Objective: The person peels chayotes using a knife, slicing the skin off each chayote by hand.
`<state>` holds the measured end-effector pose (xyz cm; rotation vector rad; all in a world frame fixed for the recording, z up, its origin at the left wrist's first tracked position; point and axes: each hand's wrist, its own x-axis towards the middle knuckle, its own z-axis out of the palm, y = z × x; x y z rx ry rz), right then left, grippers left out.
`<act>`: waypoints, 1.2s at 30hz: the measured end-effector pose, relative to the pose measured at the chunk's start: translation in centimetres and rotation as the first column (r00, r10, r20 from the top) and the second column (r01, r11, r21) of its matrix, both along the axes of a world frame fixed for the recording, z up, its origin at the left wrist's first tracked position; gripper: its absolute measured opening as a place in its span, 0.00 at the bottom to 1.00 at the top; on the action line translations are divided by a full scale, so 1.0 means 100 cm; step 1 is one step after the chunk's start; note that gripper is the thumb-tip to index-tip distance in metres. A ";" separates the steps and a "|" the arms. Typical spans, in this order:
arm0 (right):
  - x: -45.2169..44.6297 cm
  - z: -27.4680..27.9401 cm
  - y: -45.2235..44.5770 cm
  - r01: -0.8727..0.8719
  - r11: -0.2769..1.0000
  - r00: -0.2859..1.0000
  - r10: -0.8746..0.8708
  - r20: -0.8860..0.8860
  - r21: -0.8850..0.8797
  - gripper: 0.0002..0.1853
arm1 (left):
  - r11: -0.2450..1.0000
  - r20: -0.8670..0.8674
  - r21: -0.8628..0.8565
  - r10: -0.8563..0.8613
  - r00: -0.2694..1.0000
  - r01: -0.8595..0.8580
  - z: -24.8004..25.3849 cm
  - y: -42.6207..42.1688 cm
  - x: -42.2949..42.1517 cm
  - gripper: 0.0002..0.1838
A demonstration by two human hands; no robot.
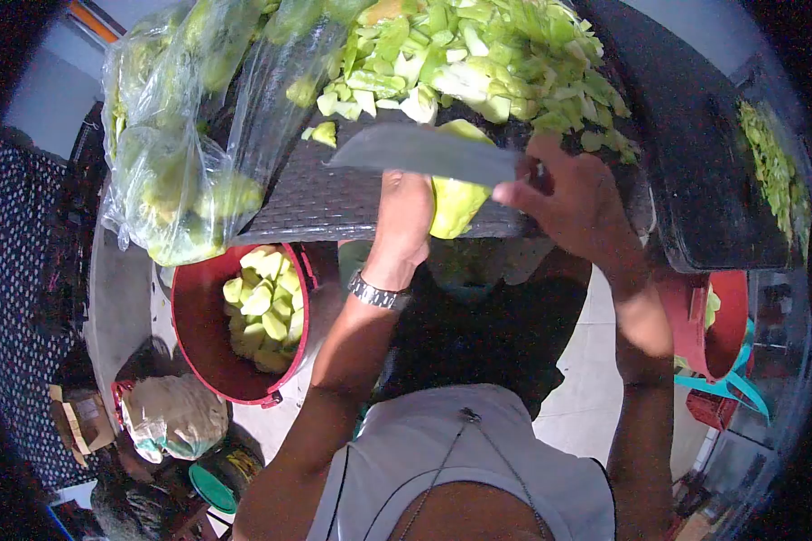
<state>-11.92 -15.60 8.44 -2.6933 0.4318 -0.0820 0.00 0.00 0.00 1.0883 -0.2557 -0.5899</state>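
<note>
My left hand [404, 212] grips a pale green, furrowed chayote [457, 207] over the near edge of the dark woven tabletop [302, 194]. A broad knife [415, 151] is held in my right hand [573, 189], its handle mostly covered by the fingers. The blade points left and passes in front of the chayote's upper part; whether it touches the skin I cannot tell. Just beyond both hands lies a heap of green peelings [478, 59]. A small green scrap [323, 134] sits left of the blade tip.
A clear plastic bag [167, 171] of whole chayotes stands at the table's left. Below it, a red bucket [179, 311] holds pale peeled pieces. Another red bucket [690, 316] is at right, under a black board-like surface [695, 194]. A stuffed sack [176, 419] rests on the floor.
</note>
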 end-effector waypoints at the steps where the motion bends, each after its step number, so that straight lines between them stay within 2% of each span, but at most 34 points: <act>1: 0.000 -0.002 0.002 -0.030 0.999 0.999 0.030 0.034 -0.019 0.34 | 0.997 0.077 0.023 0.066 0.995 -0.068 -0.003 -0.002 -0.001 0.22; 2: 0.001 -0.006 0.003 -0.060 0.997 0.996 0.063 0.068 -0.040 0.33 | 0.990 0.155 0.040 0.131 0.979 -0.139 -0.004 -0.002 -0.002 0.25; 5: 0.007 -0.030 -0.051 0.053 0.991 0.995 -0.041 0.093 -0.123 0.29 | 1.000 0.091 0.005 0.004 0.996 -0.004 0.008 0.002 -0.013 0.25; 6: 0.006 -0.041 -0.066 0.102 0.987 0.991 -0.091 0.095 -0.120 0.28 | 0.999 0.114 0.036 0.008 0.993 -0.013 0.007 0.007 -0.013 0.27; 8: 0.010 -0.051 -0.090 0.207 0.973 0.977 -0.200 0.074 -0.098 0.25 | 1.000 0.044 -0.016 0.009 0.999 -0.008 0.012 0.007 -0.005 0.28; 9: 0.009 -0.053 -0.088 0.114 0.988 0.984 -0.097 0.147 -0.108 0.25 | 0.999 -0.006 -0.033 0.005 1.000 -0.005 0.012 0.008 -0.006 0.29; 11: 0.000 -0.055 -0.080 -0.015 0.994 0.961 0.044 0.273 -0.106 0.24 | 0.987 -0.206 -0.157 -0.067 0.976 0.034 0.010 0.007 0.006 0.28; 13: -0.003 -0.054 -0.069 -0.060 0.997 0.929 0.070 0.363 -0.039 0.24 | 0.931 -0.287 -0.361 -0.069 0.955 -0.041 0.028 0.001 0.012 0.25; 14: -0.002 -0.058 -0.069 -0.081 0.994 0.904 0.105 0.415 -0.073 0.24 | 0.789 -0.298 -0.610 -0.148 0.943 -0.069 0.040 0.006 0.011 0.32; 15: -0.002 -0.063 -0.069 -0.099 0.989 0.875 0.139 0.464 -0.111 0.24 | 0.680 -0.377 -0.719 -0.207 0.903 -0.144 0.043 0.006 0.016 0.38; 16: -0.004 -0.076 -0.075 -0.125 0.964 0.829 0.232 0.509 -0.236 0.25 | 0.656 -0.300 -0.754 -0.291 0.908 -0.039 0.042 0.011 0.020 0.40; 17: -0.005 -0.081 -0.078 -0.118 0.961 0.818 0.236 0.525 -0.250 0.25 | 0.614 -0.208 -0.786 -0.374 0.904 0.074 0.042 0.014 0.027 0.42; 18: -0.005 -0.082 -0.078 -0.109 0.958 0.806 0.241 0.540 -0.264 0.25 | 0.686 -0.261 -0.716 -0.436 0.861 0.131 0.042 0.015 0.032 0.43; 19: -0.010 -0.082 -0.074 -0.077 0.985 0.838 0.148 0.525 -0.156 0.25 | 0.745 -0.322 -0.638 -0.487 0.812 0.194 0.039 0.015 0.036 0.44; 20: -0.012 -0.083 -0.074 -0.074 0.987 0.855 0.136 0.500 -0.142 0.19 | 0.814 -0.411 -0.569 -0.401 0.818 0.113 0.031 0.013 0.036 0.45; 21: -0.013 -0.085 -0.075 -0.070 0.989 0.871 0.124 0.475 -0.130 0.15 | 0.807 -0.421 -0.569 -0.450 0.787 0.157 0.031 0.011 0.032 0.43; 22: -0.015 -0.088 -0.074 -0.104 0.974 0.879 0.185 0.440 -0.203 0.15 | 0.821 -0.416 -0.547 -0.435 0.799 0.162 0.031 0.006 0.028 0.40; 24: -0.020 -0.085 -0.065 -0.033 0.999 0.951 0.036 0.306 -0.016 0.23 | 0.849 -0.423 -0.512 -0.384 0.821 0.133 0.027 0.001 0.021 0.37; 25: -0.013 -0.053 -0.041 0.112 0.969 0.974 -0.151 0.167 0.218 0.21 | 0.858 -0.425 -0.503 -0.353 0.834 0.107 0.022 -0.001 0.022 0.36; 27: -0.017 -0.046 -0.029 0.201 0.892 0.957 -0.267 0.113 0.405 0.13 | 0.874 -0.436 -0.483 -0.286 0.854 0.046 0.021 -0.007 0.025 0.34; 28: -0.022 -0.065 -0.032 0.128 0.915 0.946 -0.229 0.230 0.383 0.16 | 0.883 -0.450 -0.470 -0.246 0.859 0.006 0.021 -0.009 0.025 0.33; 30: -0.026 -0.071 -0.029 0.078 0.907 0.923 -0.223 0.315 0.413 0.25 | 0.892 -0.464 -0.452 -0.203 0.862 -0.033 0.024 -0.011 0.026 0.30; 33: -0.022 -0.042 -0.010 0.159 0.823 0.935 -0.303 0.185 0.545 0.25 | 0.897 -0.494 -0.433 -0.155 0.856 -0.087 0.033 -0.012 0.018 0.23; 35: -0.023 -0.038 -0.009 0.229 0.786 0.943 -0.325 0.069 0.575 0.28 | 0.905 -0.464 -0.426 -0.220 0.858 0.001 0.033 -0.011 0.016 0.26; 36: -0.024 -0.040 -0.008 0.198 0.806 0.944 -0.310 0.111 0.558 0.27 | 0.905 -0.449 -0.423 -0.252 0.857 0.045 0.032 -0.009 0.015 0.27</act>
